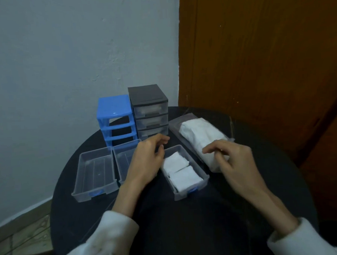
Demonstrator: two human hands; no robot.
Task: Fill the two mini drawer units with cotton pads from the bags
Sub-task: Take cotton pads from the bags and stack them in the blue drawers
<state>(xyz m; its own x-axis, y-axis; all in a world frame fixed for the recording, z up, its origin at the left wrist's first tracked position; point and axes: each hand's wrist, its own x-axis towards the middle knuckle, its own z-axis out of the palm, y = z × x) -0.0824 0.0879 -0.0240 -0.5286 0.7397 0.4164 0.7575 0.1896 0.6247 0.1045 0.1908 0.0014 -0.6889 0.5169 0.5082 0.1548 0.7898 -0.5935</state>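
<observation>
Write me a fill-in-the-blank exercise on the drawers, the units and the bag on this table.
1. The blue unit has ____ drawers in it.
2. The ____ unit has all three drawers in place.
3. The drawer between the hands holds two stacks of cotton ____.
4. The bag of cotton pads lies on the ____ table.

Missing words: no; grey; pads; black

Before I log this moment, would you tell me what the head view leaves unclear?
- Middle clear plastic drawer: the left hand covers most of it, so its contents are hidden.
- Clear plastic bag of white cotton pads: the right hand hides its near end; open or sealed, unknown.
- Grey three-drawer unit: frosted fronts blur how full the drawers are.
- Right hand's grip: whether the fingertips pinch anything is blurred.
</observation>
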